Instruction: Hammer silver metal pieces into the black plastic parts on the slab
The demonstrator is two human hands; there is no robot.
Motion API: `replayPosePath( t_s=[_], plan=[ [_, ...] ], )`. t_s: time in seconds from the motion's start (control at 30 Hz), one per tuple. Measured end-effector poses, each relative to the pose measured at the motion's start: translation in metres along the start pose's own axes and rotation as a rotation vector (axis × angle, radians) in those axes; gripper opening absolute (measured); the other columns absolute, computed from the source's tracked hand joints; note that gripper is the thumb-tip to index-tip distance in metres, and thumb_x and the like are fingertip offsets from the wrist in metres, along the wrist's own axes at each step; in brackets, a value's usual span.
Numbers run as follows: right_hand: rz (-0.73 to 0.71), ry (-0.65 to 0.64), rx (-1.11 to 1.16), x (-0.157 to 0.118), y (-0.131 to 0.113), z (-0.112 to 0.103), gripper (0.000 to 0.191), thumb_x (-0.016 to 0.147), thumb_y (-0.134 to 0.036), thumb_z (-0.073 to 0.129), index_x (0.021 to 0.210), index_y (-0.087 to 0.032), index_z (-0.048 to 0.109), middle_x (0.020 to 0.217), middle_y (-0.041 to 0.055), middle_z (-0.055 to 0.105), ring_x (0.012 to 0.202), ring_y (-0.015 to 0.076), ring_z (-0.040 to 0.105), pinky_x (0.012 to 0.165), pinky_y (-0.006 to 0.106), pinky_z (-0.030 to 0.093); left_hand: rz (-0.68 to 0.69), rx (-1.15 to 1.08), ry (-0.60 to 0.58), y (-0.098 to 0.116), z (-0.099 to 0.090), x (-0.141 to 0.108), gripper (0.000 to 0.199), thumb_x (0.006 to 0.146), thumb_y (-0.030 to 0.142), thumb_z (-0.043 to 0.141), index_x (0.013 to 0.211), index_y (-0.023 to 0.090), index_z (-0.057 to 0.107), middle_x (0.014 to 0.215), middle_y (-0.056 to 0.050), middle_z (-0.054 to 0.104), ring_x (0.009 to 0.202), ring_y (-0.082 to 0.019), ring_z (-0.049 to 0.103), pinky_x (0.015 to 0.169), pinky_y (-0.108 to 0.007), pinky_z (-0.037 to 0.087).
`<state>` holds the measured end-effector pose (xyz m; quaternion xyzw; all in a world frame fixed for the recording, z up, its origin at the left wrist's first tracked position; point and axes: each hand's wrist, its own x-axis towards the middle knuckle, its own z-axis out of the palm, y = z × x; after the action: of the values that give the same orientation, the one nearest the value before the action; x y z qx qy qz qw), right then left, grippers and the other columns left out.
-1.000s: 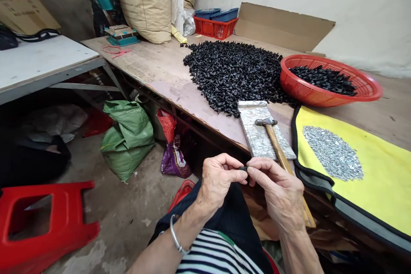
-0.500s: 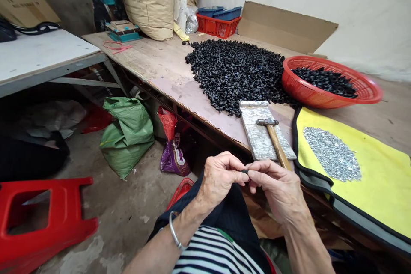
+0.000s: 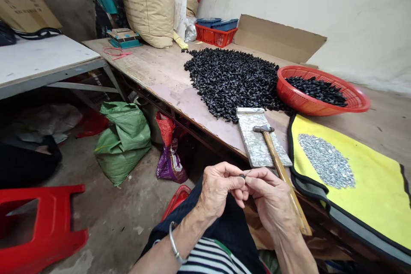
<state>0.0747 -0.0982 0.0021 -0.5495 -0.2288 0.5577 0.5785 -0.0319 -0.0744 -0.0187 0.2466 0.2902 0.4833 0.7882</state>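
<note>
Over my lap, my left hand (image 3: 218, 188) and my right hand (image 3: 269, 195) meet fingertip to fingertip. Both pinch one small black part (image 3: 242, 176), mostly covered by the fingers. Just beyond them, a hammer (image 3: 272, 150) with a wooden handle lies across a worn whitish board (image 3: 253, 137) at the table's edge. Behind the board spreads a large heap of small black parts (image 3: 231, 79). To the right, a pile of small shiny metal pieces (image 3: 327, 160) rests on a yellow cloth (image 3: 379, 184) with black edging.
A red plastic colander (image 3: 302, 102) holding more black parts stands right of the heap. At the back are a red basket (image 3: 216, 36), a cardboard sheet (image 3: 282, 38) and a large paper sack (image 3: 147, 4). A green bag (image 3: 123, 141) and red stool (image 3: 54, 222) are on the floor.
The view has shifted slightly, so the table things sit lower in the picture. Both hands still hold the small black part between their fingertips, and more of the hammer's handle shows.
</note>
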Motion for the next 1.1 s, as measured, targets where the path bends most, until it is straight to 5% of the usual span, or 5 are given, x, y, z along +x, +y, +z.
replayPosePath(
  t_s=[0.53,0.87,0.97,1.1],
  plan=[
    [0.071,-0.077,0.078,0.001,-0.004,0.003,0.015,0.051,-0.018,0.074,0.060,-0.016,0.063,0.042,0.0000,0.057,0.035,0.0150,0.052,0.037,0.028,0.045,0.026,0.026,-0.014,0.003,-0.002,0.002,0.013,0.061,0.015,0.072,0.067,0.008,0.062,0.048,-0.003,0.062,0.037,-0.012,0.054,0.034,-0.022,0.047],
    [0.060,-0.014,0.048,0.002,-0.002,0.003,0.016,0.052,-0.020,0.075,0.061,-0.014,0.063,0.046,0.0008,0.059,0.040,0.0140,0.055,0.042,0.027,0.046,-0.009,0.080,-0.042,0.007,-0.004,0.004,0.014,0.063,0.017,0.071,0.070,0.008,0.063,0.052,-0.004,0.063,0.041,-0.011,0.055,0.039,-0.023,0.050],
    [0.011,-0.025,-0.126,-0.002,-0.013,-0.001,0.022,0.056,-0.027,0.075,0.070,-0.014,0.065,0.055,0.0020,0.063,0.043,0.0127,0.056,0.044,0.026,0.046,-0.031,0.055,-0.008,0.009,-0.002,0.009,0.014,0.061,0.016,0.071,0.069,0.008,0.062,0.052,-0.002,0.061,0.040,-0.011,0.054,0.037,-0.024,0.050],
    [-0.278,0.265,-0.664,0.001,-0.037,-0.024,0.033,0.062,-0.041,0.069,0.084,-0.016,0.067,0.066,0.0031,0.065,0.047,0.0125,0.054,0.046,0.027,0.044,-0.031,0.038,0.036,0.005,0.003,0.019,0.017,0.059,0.017,0.072,0.068,0.009,0.060,0.052,-0.001,0.060,0.040,-0.010,0.053,0.036,-0.024,0.050]
  ],
)
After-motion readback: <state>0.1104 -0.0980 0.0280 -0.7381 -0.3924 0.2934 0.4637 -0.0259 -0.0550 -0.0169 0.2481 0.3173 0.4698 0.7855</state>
